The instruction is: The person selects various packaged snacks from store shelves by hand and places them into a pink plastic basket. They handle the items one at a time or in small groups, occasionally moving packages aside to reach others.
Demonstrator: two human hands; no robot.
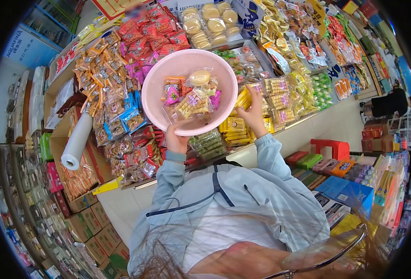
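My left hand (175,139) grips the near rim of a pink plastic bowl (159,76) and holds it up in front of me. Several wrapped snacks (191,97) lie inside the bowl. My right hand (252,111) reaches to the counter just right of the bowl, its fingers closed on a yellow wrapped snack (245,97) among the stacked packets. Both arms wear a pale blue jacket.
A long shop counter (335,121) carries heaps of packaged snacks in orange, red, yellow and green. A roll of plastic bags (77,142) lies at the left. Cardboard boxes (93,232) line the floor. A red stool (331,148) and a crouching person (387,104) are at right.
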